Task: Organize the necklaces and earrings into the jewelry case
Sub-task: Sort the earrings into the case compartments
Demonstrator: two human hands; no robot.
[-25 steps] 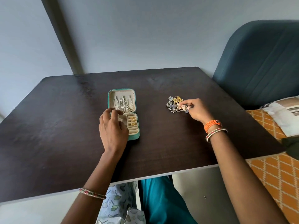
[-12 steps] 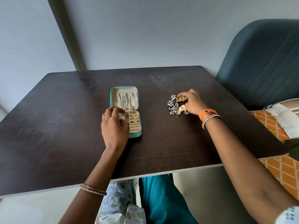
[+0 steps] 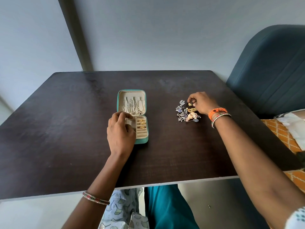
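Note:
A small teal jewelry case [image 3: 118, 100] lies open on the dark table [image 3: 66, 129]. Silver necklaces [image 3: 132, 106] hang in its lid, and three gold earrings [image 3: 142, 123] sit in the slots of its lower half. My left hand [image 3: 120, 131] rests on the left part of the lower half, fingers curled over the compartments. To the right lies a pile of silver, blue and gold earrings [image 3: 186, 113]. My right hand [image 3: 202, 103] is at the pile's far edge and pinches a small gold earring [image 3: 190, 104] between thumb and fingertips.
A dark teal upholstered chair back [image 3: 272, 71] stands at the table's right. An orange patterned cloth with a white pillow [image 3: 292, 126] lies beyond the right edge. A grey wall with a dark vertical strip [image 3: 76, 35] is behind the table.
My right hand moved from the pile's near side to its far edge and now pinches a gold earring. My left hand stayed on the case.

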